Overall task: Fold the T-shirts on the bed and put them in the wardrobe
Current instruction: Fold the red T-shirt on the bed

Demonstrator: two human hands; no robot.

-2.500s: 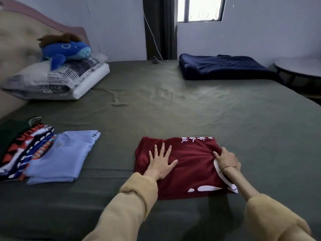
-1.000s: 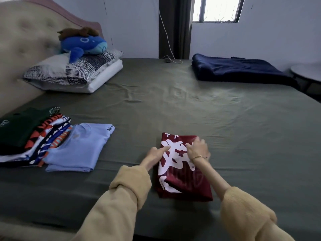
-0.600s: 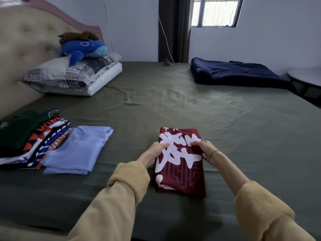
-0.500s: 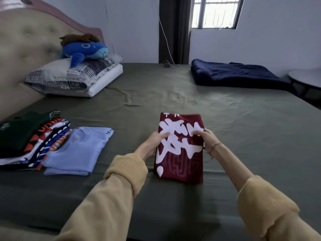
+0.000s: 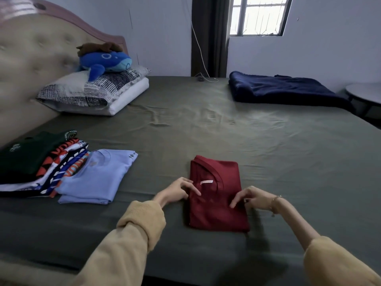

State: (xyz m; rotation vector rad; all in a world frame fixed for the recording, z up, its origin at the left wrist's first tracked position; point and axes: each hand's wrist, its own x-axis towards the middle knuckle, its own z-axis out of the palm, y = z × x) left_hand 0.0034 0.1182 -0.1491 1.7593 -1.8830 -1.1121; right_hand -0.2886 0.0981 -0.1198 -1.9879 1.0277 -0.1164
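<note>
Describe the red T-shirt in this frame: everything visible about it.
The red T-shirt is dark maroon, soft knit by the look, folded into a compact upright rectangle lying flat on the olive bedsheet. Collar faces up, showing a white neck label. The left hand rests fingertips on its left edge; the right hand touches its right edge.

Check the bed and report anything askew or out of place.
Nothing stands out. The red T-shirt lies folded flat and square, the light blue T-shirt beside the stack of shirts is tidy; that stack is slightly fanned.
</note>
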